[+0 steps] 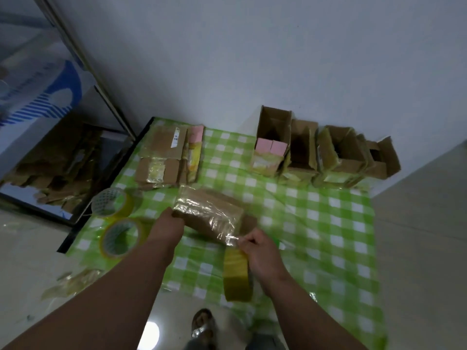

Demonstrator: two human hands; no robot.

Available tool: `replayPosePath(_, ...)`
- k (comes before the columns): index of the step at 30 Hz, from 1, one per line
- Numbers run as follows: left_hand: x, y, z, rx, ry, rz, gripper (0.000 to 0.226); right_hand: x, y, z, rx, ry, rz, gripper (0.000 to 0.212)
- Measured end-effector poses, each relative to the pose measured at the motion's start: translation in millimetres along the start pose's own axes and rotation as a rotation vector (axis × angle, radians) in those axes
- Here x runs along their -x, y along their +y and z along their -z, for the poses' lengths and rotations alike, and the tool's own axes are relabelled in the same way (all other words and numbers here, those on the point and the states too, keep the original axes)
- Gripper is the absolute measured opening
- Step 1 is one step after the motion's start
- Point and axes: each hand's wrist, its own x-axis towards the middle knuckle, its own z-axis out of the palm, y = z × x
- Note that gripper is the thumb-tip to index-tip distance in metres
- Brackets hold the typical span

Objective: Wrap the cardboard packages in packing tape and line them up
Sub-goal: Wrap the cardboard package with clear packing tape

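The right hand (262,251) has its grip closed on a roll of yellowish packing tape (237,276), fingers curled through or over the core, with a clear strip of tape (231,239) running from the roll up to the near corner of the cardboard package (212,213). The left hand (169,223) grips the left end of that package, fingers curled round its edge, and steadies it on the green checked cloth (316,223); the package is blurred, so whether it is lifted slightly off the cloth is hard to say. Its top already shines with tape.

To do this step well, the strip should stay taut between roll and box. The left hand should turn the package while the right feeds tape at a steady angle, so that each pass overlaps the last without wrinkles. Slack here would likely let the tape fold onto itself.

Further out, two spare tape rolls (121,236) lie just left of the left hand. Beyond them sit flat taped packages (161,157), and along the wall stands a row of open cardboard boxes (326,150), touching one another, the leftmost holding pink blocks (271,147). Tape scraps (73,281) lie on the floor to the left.
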Motion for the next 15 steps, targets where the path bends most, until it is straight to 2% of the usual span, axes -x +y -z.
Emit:
replayPosePath(2,1,1,4,0.188,-0.103,0.083,0.019,4,4,-8,-0.02,0.052,0.017,0.028)
replayPosePath(3,0,3,5,0.222,-0.143,0.114,0.02,4,4,-11,-0.022,0.076,0.028,0.027)
replayPosePath(5,-3,7,7,0.206,-0.201,0.12,0.039,4,3,-15,-0.017,0.106,0.037,0.027)
replayPosePath(11,-7,11,12,-0.259,-0.258,-0.055,0.063,9,2,-18,-0.091,0.163,0.0,0.025)
replayPosePath(15,-13,10,16,-0.41,-0.165,-0.059,0.084,19,4,-14,-0.194,0.216,0.033,0.025)
